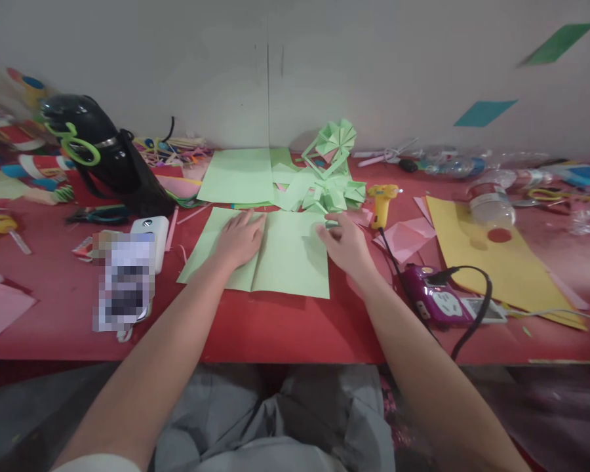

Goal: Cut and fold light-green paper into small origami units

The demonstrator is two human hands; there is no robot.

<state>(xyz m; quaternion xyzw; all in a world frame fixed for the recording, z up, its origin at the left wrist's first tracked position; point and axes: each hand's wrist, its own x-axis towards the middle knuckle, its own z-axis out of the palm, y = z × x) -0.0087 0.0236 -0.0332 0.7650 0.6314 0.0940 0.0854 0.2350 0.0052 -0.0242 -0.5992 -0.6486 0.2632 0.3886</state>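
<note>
A light green sheet of paper [295,262] with a crease down its middle lies opened out on the red table in front of me. My left hand [240,237] rests flat on its left half, fingers stretched out and a little apart. At the upper right edge of the sheet, my right hand [345,244] has curled fingers and thumb closed on the paper's edge; the fingertips are partly hidden. Just behind lie a flat stack of green paper [238,176] and folded green paper pieces [332,193], with a pleated paper rosette [337,141] standing among them.
To the right are a yellow glue gun [382,204], a purple power strip [435,298] with cables, yellow paper [501,269] and plastic bottles [491,203]. At left stand a black bottle-like object [98,147], a white device [152,239], and pliers [101,215]. A wall [187,72] closes off the back.
</note>
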